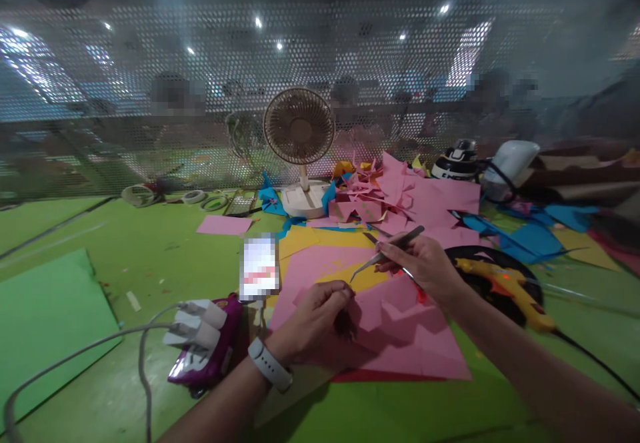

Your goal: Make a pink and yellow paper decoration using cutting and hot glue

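My right hand (425,263) grips a pair of grey tweezers (411,235), whose bent tip points down toward my left hand. Thin dark blades (371,237) poke out beyond the right fingers, and something red (420,294) shows below them; whether these are one tool I cannot tell. My left hand (323,310), a pale watch strap on its wrist, is closed in a pinch with the thumb on top. Whatever sits between its fingers is too small to name. Both hands are over pink paper sheets (400,343), with yellow paper (345,273) partly under them.
A yellow glue gun (515,290) lies on a black round plate (535,283) at right. Behind are pink paper scraps (425,200) and a small fan (300,126). Left are a phone (259,266), a purple power strip (227,343) with white plugs, cables, and green paper (50,323).
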A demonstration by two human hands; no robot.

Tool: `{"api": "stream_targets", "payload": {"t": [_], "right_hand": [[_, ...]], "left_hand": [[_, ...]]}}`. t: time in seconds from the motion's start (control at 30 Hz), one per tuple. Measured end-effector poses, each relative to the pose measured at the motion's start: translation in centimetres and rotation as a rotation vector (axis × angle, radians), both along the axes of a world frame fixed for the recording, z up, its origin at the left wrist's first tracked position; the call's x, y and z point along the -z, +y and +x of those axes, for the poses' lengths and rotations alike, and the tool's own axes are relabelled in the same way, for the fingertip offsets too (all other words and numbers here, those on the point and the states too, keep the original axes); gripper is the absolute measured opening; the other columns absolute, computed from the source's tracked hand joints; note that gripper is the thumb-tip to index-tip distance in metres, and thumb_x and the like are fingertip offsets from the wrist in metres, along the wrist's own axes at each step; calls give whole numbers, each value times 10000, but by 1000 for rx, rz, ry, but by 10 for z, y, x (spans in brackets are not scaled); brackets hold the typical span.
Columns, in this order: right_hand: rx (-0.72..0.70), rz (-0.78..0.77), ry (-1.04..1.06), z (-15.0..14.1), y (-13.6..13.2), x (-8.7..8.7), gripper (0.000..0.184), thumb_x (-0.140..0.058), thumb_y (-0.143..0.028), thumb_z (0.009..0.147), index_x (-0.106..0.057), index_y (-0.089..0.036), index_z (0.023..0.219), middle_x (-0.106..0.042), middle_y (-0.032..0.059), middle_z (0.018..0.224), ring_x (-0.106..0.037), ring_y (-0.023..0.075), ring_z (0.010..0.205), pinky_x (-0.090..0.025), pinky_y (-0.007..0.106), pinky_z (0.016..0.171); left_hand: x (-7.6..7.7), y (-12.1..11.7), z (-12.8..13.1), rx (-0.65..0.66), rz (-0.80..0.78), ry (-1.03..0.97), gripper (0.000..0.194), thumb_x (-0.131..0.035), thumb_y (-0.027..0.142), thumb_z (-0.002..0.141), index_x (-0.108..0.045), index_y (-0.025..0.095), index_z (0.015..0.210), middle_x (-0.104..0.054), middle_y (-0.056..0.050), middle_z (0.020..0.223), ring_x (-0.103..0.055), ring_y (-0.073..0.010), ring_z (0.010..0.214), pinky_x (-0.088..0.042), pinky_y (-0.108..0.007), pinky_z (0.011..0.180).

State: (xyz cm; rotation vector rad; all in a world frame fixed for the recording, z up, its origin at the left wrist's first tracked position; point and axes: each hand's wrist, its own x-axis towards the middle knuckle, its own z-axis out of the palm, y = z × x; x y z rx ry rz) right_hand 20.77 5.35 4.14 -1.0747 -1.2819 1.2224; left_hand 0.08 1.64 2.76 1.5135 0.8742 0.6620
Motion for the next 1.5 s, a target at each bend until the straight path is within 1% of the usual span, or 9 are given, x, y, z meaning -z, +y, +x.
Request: {"api": "stream_targets", "payload": {"t": [0.13,0.47,0.73,0.93,1.07,1.17,1.3,1.4,1.5], "right_hand": [[14,-26,40,5,3,0,330,-742,-430,669,-658,-136,790,-727,65,685,-692,177,566,-520,217,493],[-45,-96,85,4,4,3,307,-762,-393,650,-654,-130,766,-728,64,683,-684,159,531,-489,179,450],[-24,-111,107,1,2,-1,329,-790,-401,595,-654,-133,728,-712,53,611,-673,162,503,-497,199,458],[3,-109,102,0,2,0,339,-792,-413,578,-666,-137,731,-722,62,638,-677,168,515,-520,213,470],[43,-119,117,3,2,-3,307,-783,-401,596,-670,-146,725,-709,61,589,-679,182,521,-504,205,426],[57,-57,165,8,2,-11,259,-790,-367,599,-674,-162,707,-708,35,595,-672,158,520,-533,204,481],[24,-30,120,11,-2,-18,231,-778,-357,631,-674,-164,705,-701,19,595,-662,136,507,-535,187,499],[-4,-47,54,11,-10,-12,261,-763,-374,658,-656,-155,751,-697,28,595,-668,151,509,-524,191,471],[30,-52,57,11,-19,-1,279,-752,-374,680,-631,-153,798,-699,28,619,-676,158,535,-540,203,496]], "left_hand": [[-1,-1,0,-8,26,-1,372,-382,389,913,-524,149,666,-595,-27,595,-549,-125,551,-423,-235,544],[-4,-2,0,5,18,-28,415,-385,409,914,-553,136,650,-602,-40,600,-553,-127,558,-435,-233,557],[-3,-2,0,6,21,-60,413,-385,382,921,-580,124,665,-602,-45,627,-568,-135,584,-450,-240,580],[-1,-1,-1,8,-14,-75,416,-385,397,913,-587,125,670,-611,-51,629,-575,-139,584,-466,-254,595],[-2,-1,-1,-5,-83,-80,261,-463,342,867,-555,136,737,-621,-42,634,-580,-141,583,-468,-271,599],[0,0,0,-16,-111,-53,131,-579,263,774,-528,143,763,-613,-16,623,-568,-124,562,-450,-248,560],[2,0,2,-18,-125,-51,85,-586,194,731,-521,139,739,-590,-3,600,-562,-115,548,-430,-232,528],[3,1,3,-28,-126,-30,59,-564,175,737,-518,138,746,-586,-2,602,-559,-112,543,-431,-232,525],[4,1,4,-40,-104,-5,39,-529,122,715,-522,137,750,-581,5,612,-547,-105,538,-426,-222,515]]}}
